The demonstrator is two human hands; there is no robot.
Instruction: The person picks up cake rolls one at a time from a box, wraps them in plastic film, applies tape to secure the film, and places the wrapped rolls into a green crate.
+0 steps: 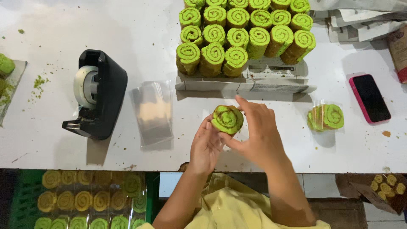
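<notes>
Both of my hands hold one green swirl roll slice [228, 119] over the white table [51, 144], near its front edge. My left hand [205, 146] cups it from below and left. My right hand [257, 131] grips it from the right, thumb under and fingers over the top. Whether a clear wrapper is on the slice, I cannot tell. A stack of clear plastic wrappers [152, 113] lies to the left of my hands. A black tape dispenser [98, 94] stands further left.
Several green roll slices [243, 32] stand packed on a cardboard tray [254, 82] behind my hands. A wrapped slice [325, 117] lies to the right, beside a pink-cased phone [370, 98]. Wrapped slices fill a green crate [91, 199] below the table. Green crumbs scatter at the far left.
</notes>
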